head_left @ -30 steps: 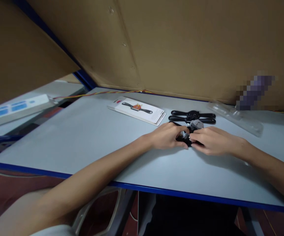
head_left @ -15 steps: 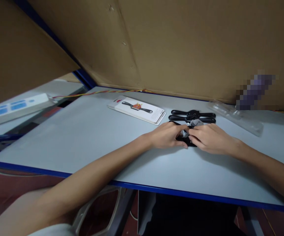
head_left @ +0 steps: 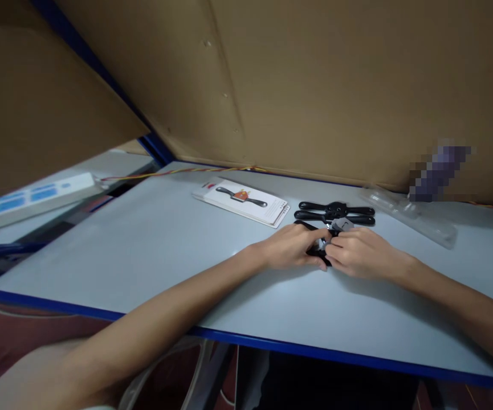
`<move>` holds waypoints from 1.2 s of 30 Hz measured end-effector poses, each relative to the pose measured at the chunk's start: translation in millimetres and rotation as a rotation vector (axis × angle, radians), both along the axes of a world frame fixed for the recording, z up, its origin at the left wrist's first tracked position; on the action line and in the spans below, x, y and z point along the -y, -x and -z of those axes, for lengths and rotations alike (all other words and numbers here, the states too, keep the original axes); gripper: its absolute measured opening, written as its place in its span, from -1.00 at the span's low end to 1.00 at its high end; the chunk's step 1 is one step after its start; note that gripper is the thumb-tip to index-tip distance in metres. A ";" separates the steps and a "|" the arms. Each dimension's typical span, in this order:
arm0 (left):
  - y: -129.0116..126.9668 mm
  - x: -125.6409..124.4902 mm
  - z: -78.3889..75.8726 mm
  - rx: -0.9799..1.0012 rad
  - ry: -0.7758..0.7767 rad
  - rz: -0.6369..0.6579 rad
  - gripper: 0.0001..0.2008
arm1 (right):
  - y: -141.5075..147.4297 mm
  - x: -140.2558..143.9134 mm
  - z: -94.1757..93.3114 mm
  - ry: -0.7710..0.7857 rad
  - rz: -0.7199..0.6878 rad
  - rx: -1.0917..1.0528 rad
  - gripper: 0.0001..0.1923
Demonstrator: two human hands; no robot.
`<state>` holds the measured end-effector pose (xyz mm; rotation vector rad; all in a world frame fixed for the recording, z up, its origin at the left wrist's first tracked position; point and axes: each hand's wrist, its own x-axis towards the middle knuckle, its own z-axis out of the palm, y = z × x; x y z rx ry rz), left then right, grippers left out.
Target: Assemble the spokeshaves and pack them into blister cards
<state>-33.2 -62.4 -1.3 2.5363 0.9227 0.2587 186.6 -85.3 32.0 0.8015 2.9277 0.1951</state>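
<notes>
Left hand (head_left: 291, 249) and right hand (head_left: 359, 252) both pinch 1 small black tool (head_left: 320, 249) with a grey metal part, mid-table (head_left: 152, 250) toward the far edge. 2 matching black tools (head_left: 335, 210) lie just behind. Bare surface runs to the near and left edges.

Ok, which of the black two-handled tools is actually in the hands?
The nearest black tool, pinched between left hand and right hand; the other two lie untouched behind.
</notes>
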 end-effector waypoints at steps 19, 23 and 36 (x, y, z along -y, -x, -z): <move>-0.1 -1.5 -2.2 0.016 0.035 0.017 -0.54 | 4.4 6.5 -10.4 0.054 0.090 0.124 -0.73; -0.5 -1.3 -3.1 0.008 0.039 -0.010 -0.56 | 7.0 2.6 -6.2 -0.062 0.151 0.001 -0.72; -2.3 1.7 -4.3 0.006 0.035 -0.009 -0.52 | 4.0 5.8 -14.5 0.256 0.405 -0.038 -0.60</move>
